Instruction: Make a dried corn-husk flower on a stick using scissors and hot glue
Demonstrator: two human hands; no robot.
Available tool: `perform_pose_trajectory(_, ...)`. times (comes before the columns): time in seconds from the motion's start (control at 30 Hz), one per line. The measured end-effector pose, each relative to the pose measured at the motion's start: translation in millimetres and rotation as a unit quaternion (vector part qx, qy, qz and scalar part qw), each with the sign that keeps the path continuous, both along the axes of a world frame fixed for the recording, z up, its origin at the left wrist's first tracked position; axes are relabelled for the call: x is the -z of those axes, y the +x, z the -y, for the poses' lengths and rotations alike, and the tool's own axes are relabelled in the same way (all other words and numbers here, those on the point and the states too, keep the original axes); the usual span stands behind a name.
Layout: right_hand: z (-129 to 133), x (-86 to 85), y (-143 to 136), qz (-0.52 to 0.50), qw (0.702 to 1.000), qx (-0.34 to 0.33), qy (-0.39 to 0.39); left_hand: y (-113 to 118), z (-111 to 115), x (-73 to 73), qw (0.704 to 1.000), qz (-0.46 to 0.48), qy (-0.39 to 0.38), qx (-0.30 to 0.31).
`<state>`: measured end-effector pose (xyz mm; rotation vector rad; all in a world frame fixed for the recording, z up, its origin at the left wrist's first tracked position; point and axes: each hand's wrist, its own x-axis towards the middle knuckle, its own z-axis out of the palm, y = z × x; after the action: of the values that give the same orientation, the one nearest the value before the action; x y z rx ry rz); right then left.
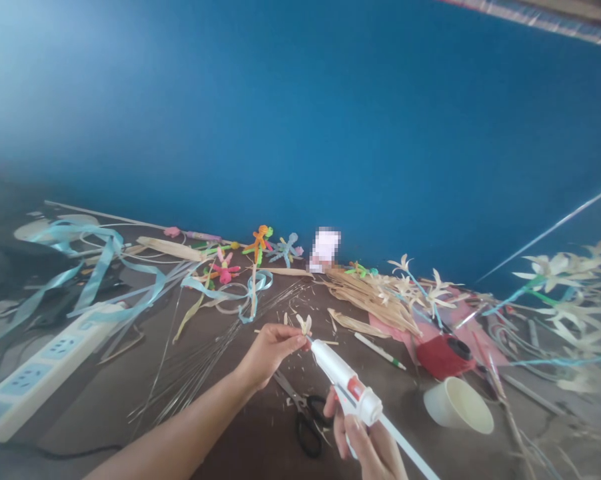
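In my left hand (273, 352), thumb and fingertips pinch a small cream husk flower (304, 325) near its base. My right hand (365, 443) is wrapped round the handle of a white glue gun (338, 367) with an orange-red part. Its nozzle points up and left and meets the base of the flower; whether it touches cannot be told. Out of the gun's rear runs a long white stick (408, 448). Black-handled scissors (308, 427) lie on the table under my hands, partly covered by the right hand.
Thin wires (190, 373) and light-blue ribbon (100, 267) spread left, beside a power strip (45, 360). Dried husks (370, 297), a white pen (380, 351), a red tape dispenser (443, 357) and a cream cup (458, 407) lie right. Finished-looking husk flowers (555, 273) stand far right; a blue wall (300, 133) rises behind.
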<state>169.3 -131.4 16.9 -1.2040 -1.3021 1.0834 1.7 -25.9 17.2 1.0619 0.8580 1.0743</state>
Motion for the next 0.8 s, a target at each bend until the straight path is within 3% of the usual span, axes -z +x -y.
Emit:
perform_pose_trajectory(0.47, 1, 2.0, 7, -0.001, 0.999, -0.051, -0.018, -1, 0, -1.1, 1.0, 0.005, -0.008, 0.017)
perform_pose_trajectory(0.8, -4, -9.2, 2, -0.084, 0.995, -0.056, 0.008, -1, 1, -3.7, 1.0, 0.007, -0.008, 0.021)
